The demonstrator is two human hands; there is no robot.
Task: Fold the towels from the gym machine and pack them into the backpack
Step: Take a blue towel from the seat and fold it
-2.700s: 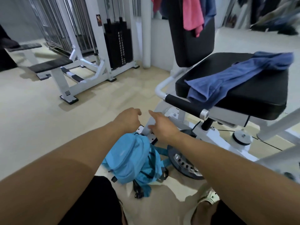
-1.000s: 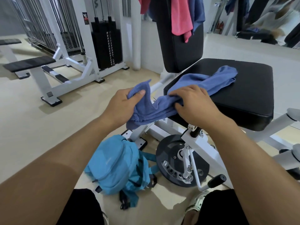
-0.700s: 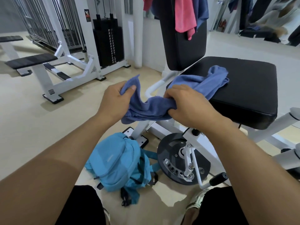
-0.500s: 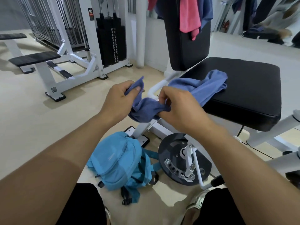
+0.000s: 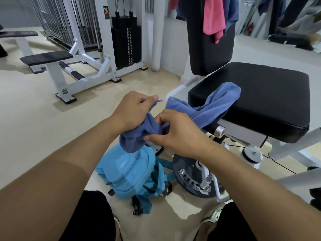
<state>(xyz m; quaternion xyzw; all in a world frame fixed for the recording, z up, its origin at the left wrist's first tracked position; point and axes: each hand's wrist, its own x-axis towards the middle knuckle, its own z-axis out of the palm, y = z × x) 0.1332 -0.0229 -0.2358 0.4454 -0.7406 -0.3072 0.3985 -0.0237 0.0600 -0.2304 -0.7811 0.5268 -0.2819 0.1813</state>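
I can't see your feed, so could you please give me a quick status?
Both hands, left hand and right hand, gripping blue towel. Far end on seat. Unfolded. Backpack on floor, zipped.

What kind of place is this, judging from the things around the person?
Most likely a gym: a weight stack machine, a padded bench, and the black padded seat of another machine.

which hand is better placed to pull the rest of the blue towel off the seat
Probably the right hand. It grips the blue towel on the side trailing onto the black seat, so it is nearer the draped end. The left hand holds the free corner, farther away.
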